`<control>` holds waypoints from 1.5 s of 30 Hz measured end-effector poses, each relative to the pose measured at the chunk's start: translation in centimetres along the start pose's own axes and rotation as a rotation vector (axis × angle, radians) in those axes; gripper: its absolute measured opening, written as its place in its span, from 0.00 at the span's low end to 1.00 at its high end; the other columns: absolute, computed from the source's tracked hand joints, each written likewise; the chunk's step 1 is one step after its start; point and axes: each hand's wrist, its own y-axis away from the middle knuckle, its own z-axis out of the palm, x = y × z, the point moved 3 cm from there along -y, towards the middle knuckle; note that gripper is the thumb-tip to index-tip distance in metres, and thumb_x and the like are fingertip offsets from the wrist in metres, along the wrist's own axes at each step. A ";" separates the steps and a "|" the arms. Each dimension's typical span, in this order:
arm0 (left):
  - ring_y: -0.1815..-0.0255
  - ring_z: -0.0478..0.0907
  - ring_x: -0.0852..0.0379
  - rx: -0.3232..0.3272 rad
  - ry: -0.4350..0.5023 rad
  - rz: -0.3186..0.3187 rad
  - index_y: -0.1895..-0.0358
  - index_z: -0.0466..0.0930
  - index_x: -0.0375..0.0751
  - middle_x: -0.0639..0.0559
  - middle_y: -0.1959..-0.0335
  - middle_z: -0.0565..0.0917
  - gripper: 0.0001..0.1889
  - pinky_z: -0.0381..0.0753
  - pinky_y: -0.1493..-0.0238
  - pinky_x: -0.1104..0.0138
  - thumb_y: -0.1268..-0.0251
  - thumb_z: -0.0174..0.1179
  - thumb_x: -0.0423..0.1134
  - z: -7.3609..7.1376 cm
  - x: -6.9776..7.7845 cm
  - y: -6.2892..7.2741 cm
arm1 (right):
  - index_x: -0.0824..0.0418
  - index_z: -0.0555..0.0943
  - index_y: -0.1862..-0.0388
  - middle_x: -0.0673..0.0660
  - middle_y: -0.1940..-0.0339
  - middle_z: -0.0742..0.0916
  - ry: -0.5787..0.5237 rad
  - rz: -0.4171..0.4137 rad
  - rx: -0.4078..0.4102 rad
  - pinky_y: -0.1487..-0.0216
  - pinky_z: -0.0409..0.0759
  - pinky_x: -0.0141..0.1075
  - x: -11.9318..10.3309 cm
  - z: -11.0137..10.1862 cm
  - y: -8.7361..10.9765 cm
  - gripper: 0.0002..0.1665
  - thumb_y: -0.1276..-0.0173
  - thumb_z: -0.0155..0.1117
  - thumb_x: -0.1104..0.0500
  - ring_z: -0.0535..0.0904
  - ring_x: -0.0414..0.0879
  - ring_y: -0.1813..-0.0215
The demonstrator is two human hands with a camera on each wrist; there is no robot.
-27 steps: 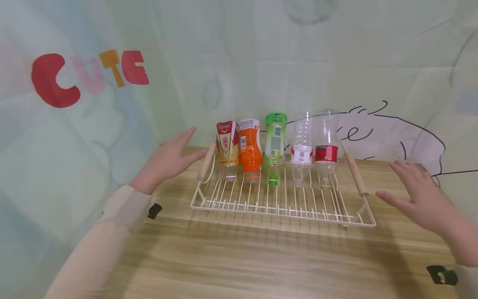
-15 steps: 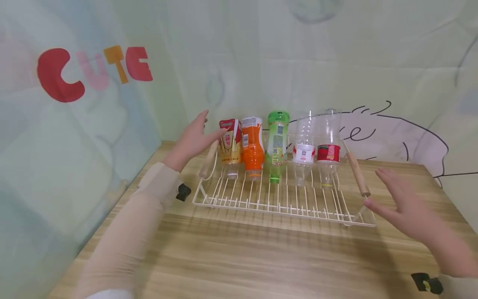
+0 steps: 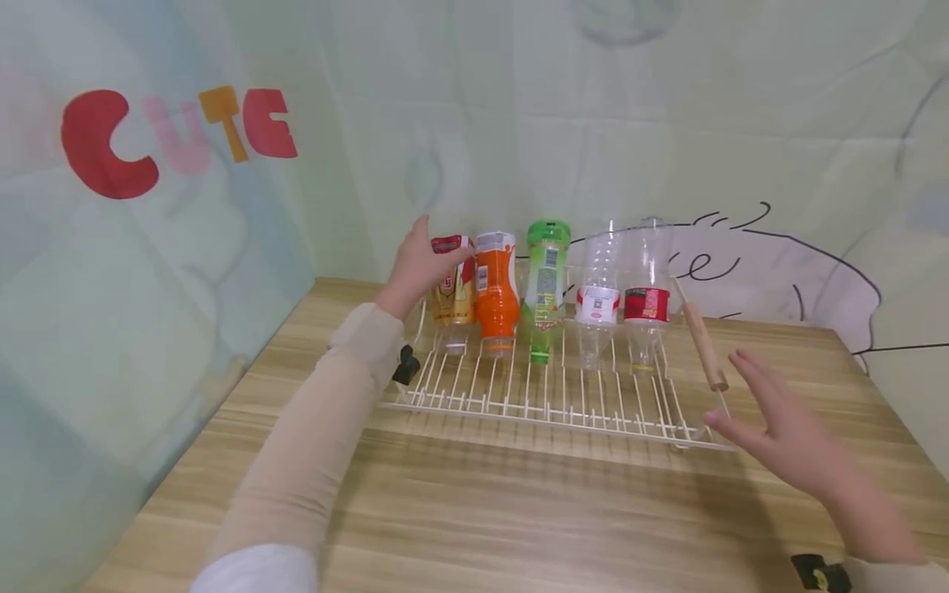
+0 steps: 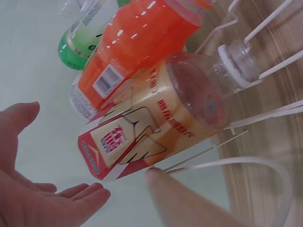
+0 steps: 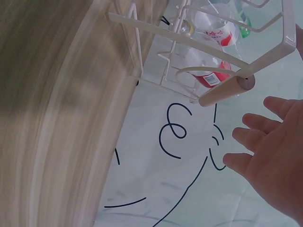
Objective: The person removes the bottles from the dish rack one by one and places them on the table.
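Note:
Several upside-down plastic bottles stand in a row at the back of a white wire rack (image 3: 563, 425). Nearest my left hand (image 3: 421, 268) is the red-and-gold bottle (image 3: 461, 303). In the left wrist view that hand's fingers and thumb are spread around the bottle's base end, with a gap between. Beside it come an orange bottle (image 3: 498, 305), a green one (image 3: 546, 288), then clear bottles with a white-and-red label (image 3: 597, 305) and a red label (image 3: 647, 304). My right hand (image 3: 789, 432) hovers with fingers extended beside the rack's right wooden handle (image 3: 704, 346), touching nothing.
The rack sits on a wood-grain table (image 3: 519, 519). A left wooden handle (image 4: 184, 201) shows in the left wrist view; my arm mostly hides it in the head view. A printed cloth (image 3: 474, 140) hangs behind the rack, and another stretch lines the left side.
My left hand has moved right and slightly up, from outside the rack to the red-and-gold bottle. My right hand has drifted left, closer to the right handle. The bottles stand as before.

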 end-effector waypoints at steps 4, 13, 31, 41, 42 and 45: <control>0.28 0.57 0.40 0.003 -0.033 -0.031 0.23 0.40 0.41 0.37 0.25 0.55 0.48 0.62 0.30 0.48 0.37 0.61 0.53 0.8 -0.2 -0.3 | 0.58 0.44 0.21 0.66 0.22 0.48 -0.002 0.007 -0.003 0.48 0.53 0.79 0.1 0.4 0.2 0.53 0.33 0.63 0.47 0.49 0.78 0.29; 0.31 0.60 0.41 0.007 -0.030 -0.091 0.24 0.41 0.41 0.37 0.27 0.56 0.47 0.66 0.32 0.49 0.37 0.61 0.50 2.0 -1.1 -0.9 | 0.59 0.44 0.21 0.72 0.24 0.53 -0.035 -0.004 0.009 0.45 0.53 0.77 0.5 1.0 0.7 0.52 0.33 0.64 0.49 0.52 0.79 0.31; 0.34 0.64 0.40 0.000 -0.050 -0.119 0.26 0.43 0.38 0.36 0.31 0.62 0.46 0.66 0.33 0.49 0.38 0.63 0.50 2.8 -2.7 -1.4 | 0.61 0.49 0.22 0.73 0.26 0.57 -0.095 -0.023 0.033 0.43 0.54 0.76 0.5 1.6 1.0 0.47 0.32 0.62 0.52 0.53 0.77 0.30; 0.38 0.68 0.41 -0.005 -0.064 -0.139 0.28 0.49 0.36 0.36 0.34 0.68 0.44 0.70 0.35 0.50 0.40 0.64 0.51 2.7 -3.2 -1.1 | 0.59 0.49 0.22 0.72 0.26 0.58 -0.103 -0.020 0.028 0.46 0.56 0.76 0.3 1.8 1.0 0.46 0.31 0.61 0.53 0.55 0.77 0.31; 0.38 0.68 0.41 -0.011 -0.057 -0.148 0.28 0.49 0.36 0.36 0.34 0.68 0.44 0.70 0.35 0.50 0.40 0.64 0.51 2.8 -3.2 -1.1 | 0.59 0.49 0.22 0.72 0.26 0.59 -0.103 -0.019 0.028 0.45 0.56 0.76 0.3 1.8 1.1 0.46 0.31 0.61 0.53 0.55 0.76 0.31; 0.38 0.68 0.42 -0.029 -0.050 -0.172 0.28 0.49 0.36 0.37 0.34 0.68 0.46 0.70 0.35 0.50 0.42 0.65 0.52 2.9 -3.2 -0.9 | 0.59 0.49 0.22 0.72 0.26 0.60 -0.101 -0.015 0.025 0.46 0.57 0.76 0.3 1.8 1.2 0.46 0.31 0.61 0.53 0.56 0.76 0.31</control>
